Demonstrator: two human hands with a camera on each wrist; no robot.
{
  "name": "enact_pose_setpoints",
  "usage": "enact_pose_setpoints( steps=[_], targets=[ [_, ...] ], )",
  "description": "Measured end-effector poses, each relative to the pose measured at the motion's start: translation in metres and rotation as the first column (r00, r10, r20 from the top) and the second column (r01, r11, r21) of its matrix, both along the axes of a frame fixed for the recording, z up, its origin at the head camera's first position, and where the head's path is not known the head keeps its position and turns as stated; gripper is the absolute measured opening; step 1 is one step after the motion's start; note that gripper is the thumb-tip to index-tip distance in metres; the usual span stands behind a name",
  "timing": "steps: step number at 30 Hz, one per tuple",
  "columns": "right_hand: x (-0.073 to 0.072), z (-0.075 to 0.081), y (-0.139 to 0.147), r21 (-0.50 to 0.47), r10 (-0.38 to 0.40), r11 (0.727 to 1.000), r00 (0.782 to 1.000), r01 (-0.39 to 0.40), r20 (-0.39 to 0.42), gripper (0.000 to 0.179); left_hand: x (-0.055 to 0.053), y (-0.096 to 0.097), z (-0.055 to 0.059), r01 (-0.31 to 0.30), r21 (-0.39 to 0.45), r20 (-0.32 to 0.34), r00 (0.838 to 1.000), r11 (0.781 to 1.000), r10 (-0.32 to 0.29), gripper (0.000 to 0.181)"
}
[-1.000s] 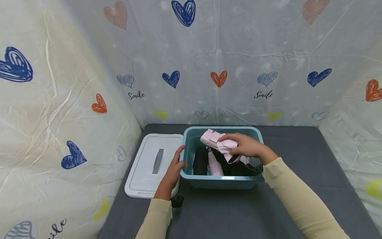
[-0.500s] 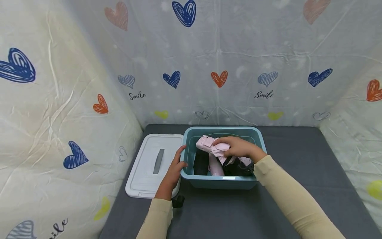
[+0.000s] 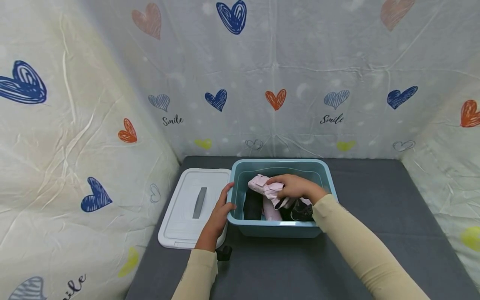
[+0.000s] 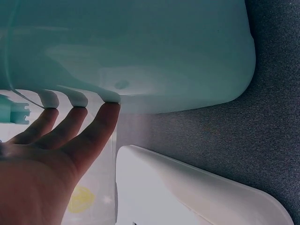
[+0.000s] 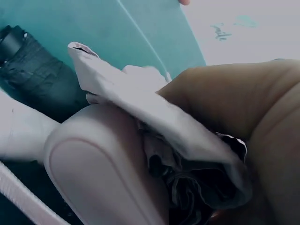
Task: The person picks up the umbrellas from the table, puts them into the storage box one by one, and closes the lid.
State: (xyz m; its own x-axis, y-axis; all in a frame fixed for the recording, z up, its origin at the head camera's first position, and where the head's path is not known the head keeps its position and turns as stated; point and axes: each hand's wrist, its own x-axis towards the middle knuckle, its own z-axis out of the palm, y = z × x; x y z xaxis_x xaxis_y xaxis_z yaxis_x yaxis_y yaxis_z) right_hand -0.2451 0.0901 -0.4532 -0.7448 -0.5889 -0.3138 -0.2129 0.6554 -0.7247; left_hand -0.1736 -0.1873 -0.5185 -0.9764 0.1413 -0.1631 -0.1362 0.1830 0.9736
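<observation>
My right hand grips a pink folding umbrella, low inside the blue-green plastic bin. Black lining shows at the umbrella's loose fabric edge in the right wrist view. Beneath it lie a black folded umbrella and a pale pink rolled item. The right wrist view also shows the black umbrella and a smooth, rounded pale pink thing under the held fabric. With extended fingers, my left hand rests against the bin's left side; its fingertips touch the outer wall.
A white lid with a grey handle lies flat just left of the bin. Both stand on a dark grey cloth-covered table. A heart-printed curtain hangs behind the table and at both sides.
My right hand has moved left and down into the bin with the pink umbrella, which now sits lower over the other items. The left hand has stayed at the bin's side.
</observation>
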Motion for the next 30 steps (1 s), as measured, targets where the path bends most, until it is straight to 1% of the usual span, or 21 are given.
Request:
enact_pose_setpoints(
  steps=[1, 4, 7, 8, 10, 12, 14, 15, 18, 19, 20, 24, 27, 30],
  targets=[
    [0.000, 0.000, -0.001, 0.011, -0.006, 1.000, 1.000, 0.006, 0.002, 0.058, 0.001, 0.000, 0.003, 0.004, 0.002, 0.005, 1.000, 1.000, -0.004, 0.073],
    [0.000, -0.001, -0.004, 0.047, -0.006, 0.999, 1.000, 0.007, -0.007, 0.056, 0.007, 0.003, 0.018, 0.016, 0.000, 0.008, 1.000, 1.000, -0.016, 0.073],
    [0.000, -0.002, -0.007, 0.074, 0.020, 0.997, 1.000, -0.019, -0.010, 0.055, 0.013, 0.006, 0.031, 0.024, -0.009, -0.003, 1.000, 1.000, -0.024, 0.072],
    [-0.001, -0.002, -0.008, 0.084, 0.038, 0.996, 0.999, -0.036, -0.022, 0.055, 0.015, 0.007, 0.034, 0.023, -0.012, -0.008, 1.000, 1.000, -0.023, 0.072],
    [-0.001, -0.003, -0.010, 0.104, 0.074, 0.992, 0.997, -0.069, -0.039, 0.054, 0.016, 0.008, 0.036, 0.018, -0.014, -0.004, 1.000, 1.000, -0.018, 0.072],
    [-0.001, -0.003, -0.011, 0.118, 0.094, 0.989, 0.995, -0.091, -0.024, 0.054, 0.016, 0.008, 0.036, 0.010, -0.012, -0.001, 1.000, 1.000, -0.010, 0.072],
    [0.001, -0.003, -0.012, 0.113, 0.099, 0.988, 0.995, -0.101, 0.023, 0.055, 0.014, 0.007, 0.031, 0.003, -0.010, 0.012, 1.000, 1.000, -0.003, 0.072],
    [0.002, -0.003, -0.012, 0.095, 0.089, 0.991, 0.994, -0.095, 0.068, 0.057, 0.011, 0.006, 0.027, -0.001, -0.010, 0.016, 1.000, 1.000, 0.001, 0.072],
    [0.005, 0.002, -0.009, 0.049, 0.040, 0.998, 0.983, -0.050, 0.182, 0.061, 0.004, 0.005, 0.013, -0.016, -0.017, 0.020, 1.000, 1.000, 0.016, 0.073],
    [0.006, 0.004, -0.007, 0.039, 0.026, 0.999, 0.980, -0.035, 0.198, 0.062, 0.002, 0.004, 0.007, -0.020, -0.020, 0.017, 1.000, 1.000, 0.020, 0.073],
    [0.007, 0.007, -0.005, 0.032, 0.013, 0.999, 0.979, -0.020, 0.205, 0.062, 0.000, 0.004, 0.004, -0.023, -0.027, 0.012, 1.000, 0.999, 0.024, 0.073],
    [0.010, 0.016, 0.006, 0.048, -0.006, 0.999, 0.989, -0.001, 0.149, 0.060, -0.002, 0.003, -0.002, -0.037, -0.044, 0.001, 0.999, 0.998, 0.037, 0.072],
    [0.014, 0.019, 0.013, 0.055, 0.001, 0.998, 0.995, -0.006, 0.099, 0.060, -0.002, 0.003, -0.003, -0.037, -0.053, -0.010, 0.999, 0.998, 0.037, 0.071],
    [0.017, 0.020, 0.019, 0.054, 0.003, 0.999, 0.997, -0.007, 0.071, 0.058, -0.001, 0.002, -0.004, -0.032, -0.055, -0.023, 0.999, 0.998, 0.031, 0.070]
  ],
)
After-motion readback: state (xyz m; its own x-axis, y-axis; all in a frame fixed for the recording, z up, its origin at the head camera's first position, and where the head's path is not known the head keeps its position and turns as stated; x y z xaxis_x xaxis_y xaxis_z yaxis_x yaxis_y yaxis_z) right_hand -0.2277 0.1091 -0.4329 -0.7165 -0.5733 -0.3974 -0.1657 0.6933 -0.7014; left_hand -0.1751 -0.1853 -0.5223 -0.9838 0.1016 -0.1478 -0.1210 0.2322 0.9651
